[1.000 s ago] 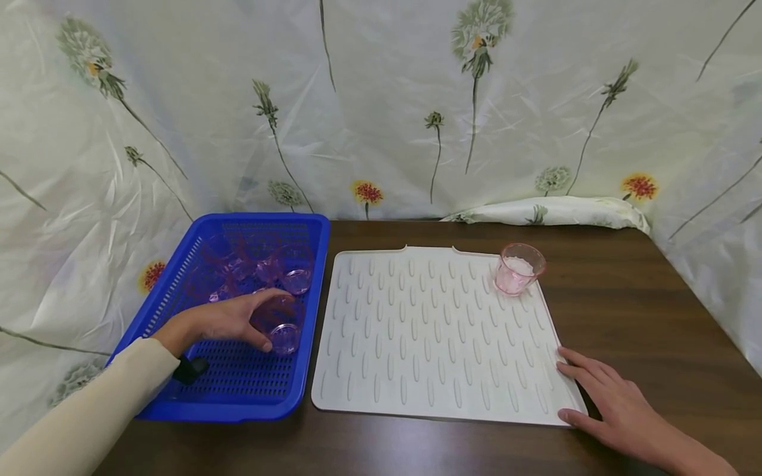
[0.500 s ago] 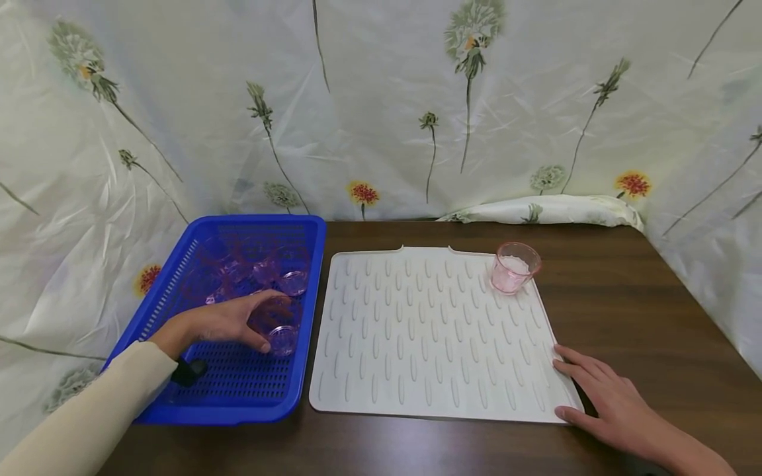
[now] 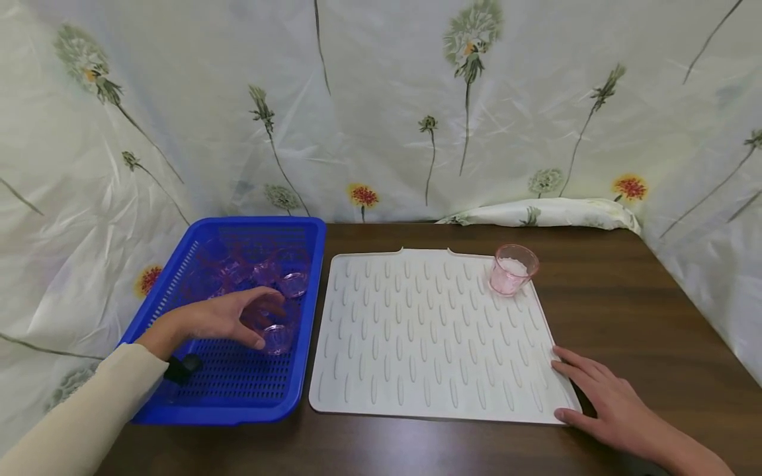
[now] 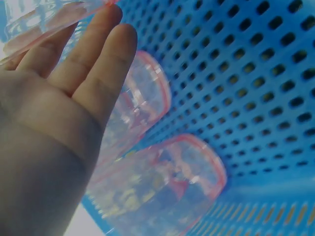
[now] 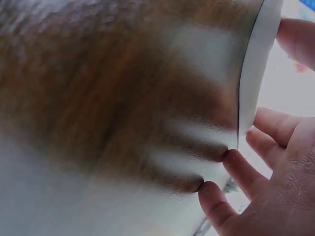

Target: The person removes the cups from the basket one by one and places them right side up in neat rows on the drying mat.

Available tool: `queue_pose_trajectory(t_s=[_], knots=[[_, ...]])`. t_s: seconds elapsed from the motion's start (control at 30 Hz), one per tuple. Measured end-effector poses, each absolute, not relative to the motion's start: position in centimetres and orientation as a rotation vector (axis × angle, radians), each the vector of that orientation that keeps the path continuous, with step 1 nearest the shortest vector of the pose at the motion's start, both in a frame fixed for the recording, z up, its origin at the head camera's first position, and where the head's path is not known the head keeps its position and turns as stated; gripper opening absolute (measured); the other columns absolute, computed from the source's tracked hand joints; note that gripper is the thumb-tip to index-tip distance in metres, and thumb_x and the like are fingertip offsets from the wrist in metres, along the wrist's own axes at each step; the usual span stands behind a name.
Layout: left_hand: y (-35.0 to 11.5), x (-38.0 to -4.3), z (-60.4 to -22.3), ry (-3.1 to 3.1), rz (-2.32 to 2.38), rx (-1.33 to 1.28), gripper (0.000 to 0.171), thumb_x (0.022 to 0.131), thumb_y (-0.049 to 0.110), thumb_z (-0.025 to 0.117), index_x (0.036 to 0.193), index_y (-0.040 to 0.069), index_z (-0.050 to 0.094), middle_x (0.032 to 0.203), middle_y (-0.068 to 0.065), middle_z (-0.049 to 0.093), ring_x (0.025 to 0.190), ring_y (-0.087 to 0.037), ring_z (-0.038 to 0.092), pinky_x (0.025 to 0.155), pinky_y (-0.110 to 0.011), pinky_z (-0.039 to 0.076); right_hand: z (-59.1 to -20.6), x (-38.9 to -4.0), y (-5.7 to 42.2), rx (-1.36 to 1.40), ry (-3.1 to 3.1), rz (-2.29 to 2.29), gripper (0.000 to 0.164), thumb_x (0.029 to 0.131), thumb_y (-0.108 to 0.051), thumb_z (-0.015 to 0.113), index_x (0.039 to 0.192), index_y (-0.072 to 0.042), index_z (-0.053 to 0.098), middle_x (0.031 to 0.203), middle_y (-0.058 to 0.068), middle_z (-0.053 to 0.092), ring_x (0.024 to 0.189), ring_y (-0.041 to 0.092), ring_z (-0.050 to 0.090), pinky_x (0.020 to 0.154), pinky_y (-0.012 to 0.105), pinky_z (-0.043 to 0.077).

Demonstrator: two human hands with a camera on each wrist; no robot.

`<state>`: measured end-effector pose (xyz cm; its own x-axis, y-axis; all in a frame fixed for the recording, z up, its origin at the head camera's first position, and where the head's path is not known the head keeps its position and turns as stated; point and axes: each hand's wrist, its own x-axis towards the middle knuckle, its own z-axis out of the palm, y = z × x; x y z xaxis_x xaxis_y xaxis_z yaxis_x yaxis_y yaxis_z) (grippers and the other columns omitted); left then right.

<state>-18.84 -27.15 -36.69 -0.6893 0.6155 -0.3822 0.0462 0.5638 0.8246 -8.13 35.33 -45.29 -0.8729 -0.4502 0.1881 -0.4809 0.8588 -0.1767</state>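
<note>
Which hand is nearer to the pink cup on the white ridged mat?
Right. The right hand touches the right edge of the white ridged mat, nearer the camera than the pink cup. The left hand is left of that cup, inside the blue basket, around another cup.

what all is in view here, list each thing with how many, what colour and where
basket: one, blue, on the table's left side
cup in the left hand: one, clear pink, inside the basket
other cups: several, exact count unclear, clear pink, mostly toward the basket's far end
ridged mat: one, white, on the table right of the basket
cup on the mat: one, clear pink, far right corner
table: one, dark brown, under basket and mat
flowered cloth: count unclear, pale with green, red and yellow, behind and at both sides
black object: one, at the left wrist
sleeve: one, cream, left arm
left hand: one, round a cup
right hand: one, at the mat's right edge
</note>
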Motion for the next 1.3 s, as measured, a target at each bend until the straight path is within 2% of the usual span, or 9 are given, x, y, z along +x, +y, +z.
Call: queue_pose_trajectory(t_s=[0.13, 0.27, 0.4, 0.47, 0.53, 0.63, 0.7, 0.97, 1.3], knots=[[-27.4, -18.9, -35.5, 2.16, 1.082, 0.544, 0.08, 0.086, 0.018, 0.076, 0.15, 0.002, 0.029, 0.151, -0.025, 0.042, 0.133, -0.045, 0.05, 0.101, -0.05, 0.053, -45.5, -8.1, 35.6, 0.765, -2.825, 0.368, 0.077, 0.065, -0.036, 0.09, 0.13, -0.009, 0.06, 0.159, -0.021, 0.027, 0.13, 0.005, 0.036, 0.067, 0.054, 0.049], [-27.6, -18.9, -34.2, 2.2, 1.085, 0.579, 0.078, 0.086, 0.017, 0.076, 0.148, 0.001, 0.032, 0.149, -0.025, 0.045, 0.132, -0.043, 0.052, 0.099, -0.044, 0.055, -45.5, -8.2, 35.8, 0.79, -2.809, 0.379, 0.074, 0.065, -0.036, 0.09, 0.128, -0.009, 0.062, 0.159, -0.022, 0.026, 0.135, -0.011, 0.023, 0.074, 0.051, 0.049], [-27.6, -18.9, -32.5, 2.284, 1.083, 0.635, 0.075, 0.085, 0.018, 0.077, 0.146, 0.003, 0.035, 0.146, -0.023, 0.049, 0.128, -0.039, 0.055, 0.095, -0.033, 0.056, -45.5, -8.3, 35.8, 0.789, -2.805, 0.326, 0.072, 0.064, -0.038, 0.09, 0.126, -0.011, 0.065, 0.158, -0.018, 0.032, 0.134, -0.005, 0.029, 0.086, 0.033, 0.042], [-27.4, -18.9, -31.6, 2.327, 1.079, 0.645, 0.074, 0.085, 0.019, 0.077, 0.146, 0.006, 0.037, 0.145, -0.021, 0.051, 0.126, -0.037, 0.057, 0.093, -0.028, 0.056, -45.4, -8.3, 35.7, 0.775, -2.815, 0.296, 0.072, 0.064, -0.04, 0.09, 0.126, -0.012, 0.066, 0.156, -0.015, 0.036, 0.13, 0.002, 0.035, 0.086, 0.03, 0.04], [-27.3, -19.0, -30.6, 2.369, 1.074, 0.641, 0.073, 0.085, 0.019, 0.078, 0.145, 0.008, 0.038, 0.145, -0.019, 0.052, 0.124, -0.035, 0.059, 0.09, -0.027, 0.057, -45.3, -8.3, 35.7, 0.764, -2.843, 0.313, 0.072, 0.065, -0.039, 0.09, 0.127, -0.012, 0.065, 0.155, -0.009, 0.04, 0.127, 0.012, 0.039, 0.088, 0.035, 0.045], [-27.0, -19.3, -29.5, 2.428, 1.065, 0.62, 0.074, 0.085, 0.021, 0.078, 0.146, 0.01, 0.038, 0.148, -0.017, 0.05, 0.122, -0.033, 0.062, 0.089, -0.029, 0.058, -45.1, -8.4, 35.6, 0.742, -2.898, 0.34, 0.07, 0.068, -0.039, 0.088, 0.128, -0.01, 0.064, 0.153, -0.002, 0.043, 0.121, 0.023, 0.042, 0.081, 0.055, 0.05], [-26.7, -19.6, -29.0, 2.448, 1.08, 0.613, 0.075, 0.085, 0.021, 0.078, 0.147, 0.01, 0.037, 0.148, -0.017, 0.05, 0.121, -0.034, 0.063, 0.088, -0.033, 0.059, -45.1, -8.5, 35.6, 0.732, -2.927, 0.365, 0.07, 0.07, -0.038, 0.088, 0.129, -0.009, 0.064, 0.153, 0.001, 0.044, 0.12, 0.027, 0.043, 0.08, 0.06, 0.049], [-24.9, -21.4, -28.6, 2.5, 1.111, 0.621, 0.073, 0.087, 0.024, 0.076, 0.148, 0.013, 0.037, 0.143, -0.009, 0.057, 0.117, -0.029, 0.066, 0.088, -0.035, 0.058, -45.1, -8.5, 35.4, 0.701, -2.992, 0.395, 0.07, 0.072, -0.04, 0.086, 0.13, -0.009, 0.063, 0.15, 0.01, 0.047, 0.121, 0.03, 0.043, 0.08, 0.064, 0.048], [-23.2, -22.3, -28.2, 2.453, 1.174, 0.644, 0.076, 0.086, 0.021, 0.077, 0.148, 0.011, 0.035, 0.145, -0.015, 0.054, 0.122, -0.036, 0.063, 0.091, -0.045, 0.058, -45.0, -8.1, 35.3, 0.692, -2.996, 0.404, 0.07, 0.072, -0.04, 0.086, 0.13, -0.009, 0.062, 0.15, 0.01, 0.046, 0.121, 0.029, 0.042, 0.083, 0.063, 0.048]])
